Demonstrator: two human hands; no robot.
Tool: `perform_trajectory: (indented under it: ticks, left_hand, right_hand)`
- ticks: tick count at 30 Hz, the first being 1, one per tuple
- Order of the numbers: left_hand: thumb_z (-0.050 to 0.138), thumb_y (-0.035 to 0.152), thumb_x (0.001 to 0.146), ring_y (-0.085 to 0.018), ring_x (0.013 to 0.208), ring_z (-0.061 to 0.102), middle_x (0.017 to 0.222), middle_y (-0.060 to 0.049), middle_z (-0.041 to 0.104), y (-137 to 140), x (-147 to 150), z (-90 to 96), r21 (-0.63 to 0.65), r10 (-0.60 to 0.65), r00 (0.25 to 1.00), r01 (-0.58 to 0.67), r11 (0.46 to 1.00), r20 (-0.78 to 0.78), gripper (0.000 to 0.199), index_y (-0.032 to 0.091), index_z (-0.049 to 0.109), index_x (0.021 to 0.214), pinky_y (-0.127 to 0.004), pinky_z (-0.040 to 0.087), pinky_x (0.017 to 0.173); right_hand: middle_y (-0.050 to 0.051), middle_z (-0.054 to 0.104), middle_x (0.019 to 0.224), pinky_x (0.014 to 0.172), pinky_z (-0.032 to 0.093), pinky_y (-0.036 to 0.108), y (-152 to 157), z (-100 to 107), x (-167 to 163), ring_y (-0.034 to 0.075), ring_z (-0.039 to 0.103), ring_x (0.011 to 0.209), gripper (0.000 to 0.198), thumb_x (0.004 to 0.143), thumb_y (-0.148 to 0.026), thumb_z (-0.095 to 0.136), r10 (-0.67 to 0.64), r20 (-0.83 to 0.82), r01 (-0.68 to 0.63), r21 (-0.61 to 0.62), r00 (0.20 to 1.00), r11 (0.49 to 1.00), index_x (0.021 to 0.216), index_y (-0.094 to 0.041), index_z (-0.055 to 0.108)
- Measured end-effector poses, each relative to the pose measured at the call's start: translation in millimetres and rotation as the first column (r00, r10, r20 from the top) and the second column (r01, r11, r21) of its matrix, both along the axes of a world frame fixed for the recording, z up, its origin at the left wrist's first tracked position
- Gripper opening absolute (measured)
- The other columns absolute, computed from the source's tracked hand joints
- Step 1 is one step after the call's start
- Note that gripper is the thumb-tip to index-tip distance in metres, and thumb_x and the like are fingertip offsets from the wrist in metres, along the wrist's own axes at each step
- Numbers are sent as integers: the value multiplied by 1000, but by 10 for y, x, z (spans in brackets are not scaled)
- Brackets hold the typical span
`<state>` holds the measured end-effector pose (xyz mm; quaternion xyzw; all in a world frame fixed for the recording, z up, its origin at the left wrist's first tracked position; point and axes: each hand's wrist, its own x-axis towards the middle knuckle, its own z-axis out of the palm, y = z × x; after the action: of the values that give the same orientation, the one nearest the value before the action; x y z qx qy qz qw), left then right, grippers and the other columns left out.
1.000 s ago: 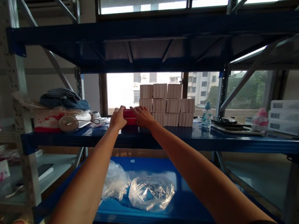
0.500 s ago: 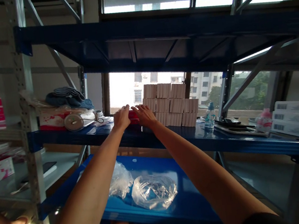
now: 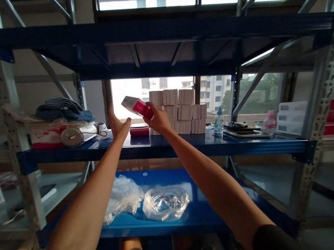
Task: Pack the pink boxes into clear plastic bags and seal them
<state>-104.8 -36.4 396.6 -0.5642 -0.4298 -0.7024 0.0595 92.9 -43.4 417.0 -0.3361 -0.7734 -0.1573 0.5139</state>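
My right hand (image 3: 158, 120) grips one end of a small red and white cardboard box (image 3: 138, 107), held tilted in the air above the blue shelf (image 3: 109, 151). Just left of the box, my left hand (image 3: 119, 126) is apart from it with fingers spread and nothing in them. Below, between my hands, a red box (image 3: 139, 131) with a pale top lies on the shelf. Behind my right hand rises a stack of pale, light-brown boxes (image 3: 180, 111), partly covered by that hand.
On the left are folded blue cloth (image 3: 61, 110) and a roll-shaped item (image 3: 77, 136). A clear bottle (image 3: 218, 122), a tray (image 3: 244, 132) and white boxes (image 3: 290, 118) stand right. Crumpled plastic bags (image 3: 166, 203) lie on the lower shelf. Metal uprights (image 3: 15, 127) flank the shelf.
Both hands were together at a red box on the shelf. Now my right hand has raised a red and white box, and my left hand has come away to the left. The view has shifted right.
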Motion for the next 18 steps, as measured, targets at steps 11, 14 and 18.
perform_trajectory:
  ticks: [11,14,18]
  left_hand:
    - [62,61,99,-24,110,74,121,-9,74,-1355,467,-811,117,-634,772,626,771,46,61,29,49,149,-36,64,89]
    - [67,57,98,-22,104,75,115,-8,76,-1648,603,-1253,85,-621,776,615,784,109,61,29,51,150,-31,64,84]
    - [70,53,97,-22,104,76,120,-10,76,-1811,685,-1730,-13,-626,747,644,765,222,60,28,54,149,-29,64,84]
  right_hand:
    - [9,79,121,101,61,54,-1361,-1078,456,33,74,117,67,77,-55,86,473,-711,-734,-88,520,674,132,-23,67]
    - [11,77,129,106,58,57,-1536,-1535,537,34,72,123,69,82,-53,81,402,-766,-730,-125,502,672,141,-22,64]
    - [11,70,143,113,54,57,-1620,-2035,627,34,66,132,67,85,-49,80,304,-814,-709,-176,495,683,145,-24,62]
